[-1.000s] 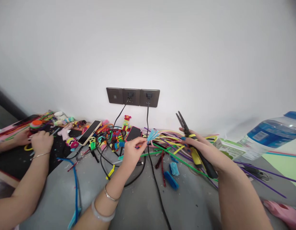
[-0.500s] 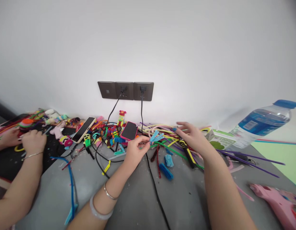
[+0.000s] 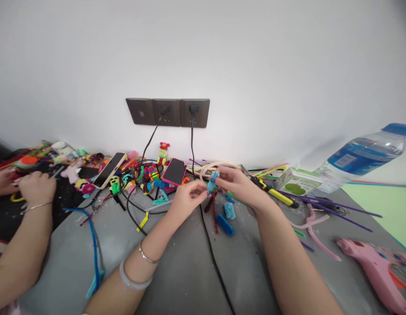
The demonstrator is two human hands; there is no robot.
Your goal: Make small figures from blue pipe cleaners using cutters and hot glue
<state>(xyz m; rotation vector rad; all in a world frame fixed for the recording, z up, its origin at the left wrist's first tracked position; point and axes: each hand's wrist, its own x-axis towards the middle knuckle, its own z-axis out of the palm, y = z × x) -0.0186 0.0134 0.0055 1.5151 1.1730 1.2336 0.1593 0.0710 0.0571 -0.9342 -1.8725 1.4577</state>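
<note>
Both of my hands meet over the middle of the grey table, pinching a small bundle of light blue pipe cleaner pieces (image 3: 213, 180). My left hand (image 3: 188, 197) grips it from the left and below; my right hand (image 3: 238, 186) has its fingertips on its upper right side. Just below lie a light blue bundle (image 3: 229, 211) and a darker blue bundle (image 3: 225, 225) of pipe cleaner. Dark red pipe cleaner pieces (image 3: 215, 216) are beside them. A yellow-and-black utility knife (image 3: 278, 195) rests beyond my right wrist.
A pink glue gun (image 3: 370, 267) lies at the right, below a tilted water bottle (image 3: 357, 155) and a green-and-white box (image 3: 298, 181). Two phones, cables and pipe cleaner figures crowd the back. A black cable (image 3: 209, 249) crosses the table. Another person's hands (image 3: 37, 188) work at the left.
My right hand has moved left from the pipe cleaner pile and closed on the light blue bundle in my left hand. The utility knife has shifted to the right and turned.
</note>
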